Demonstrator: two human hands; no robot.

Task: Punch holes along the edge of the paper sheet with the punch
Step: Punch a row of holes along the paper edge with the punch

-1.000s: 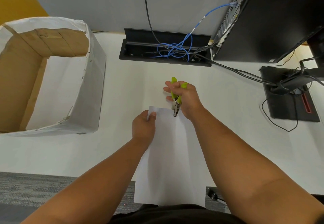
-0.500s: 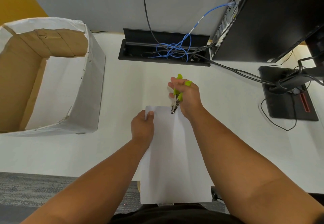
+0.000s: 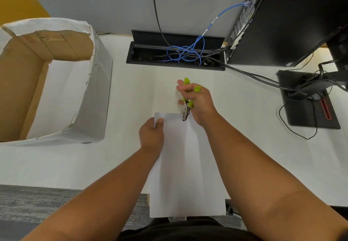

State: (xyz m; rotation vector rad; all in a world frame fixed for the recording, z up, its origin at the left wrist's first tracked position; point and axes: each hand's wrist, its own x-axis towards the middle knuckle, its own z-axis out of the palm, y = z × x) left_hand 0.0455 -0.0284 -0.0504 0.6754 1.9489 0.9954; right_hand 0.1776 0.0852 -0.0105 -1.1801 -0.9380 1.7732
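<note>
Paper comes first here: the white rectangular paper sheet lies lengthwise on the white desk, its near end hanging over the desk edge at 6 o'clock. The left hand pinches the far left corner, thumb on top, probably to keep the edge tight and still. The right hand is wrapped around the lime-green handled metal hole punch, fingers curled around the handles. Its steel nose sits over the far edge, at 12 o'clock of the sheet. Compared with half a second ago, the sheet has turned a little and the punch has moved slightly deeper over the edge.
</note>
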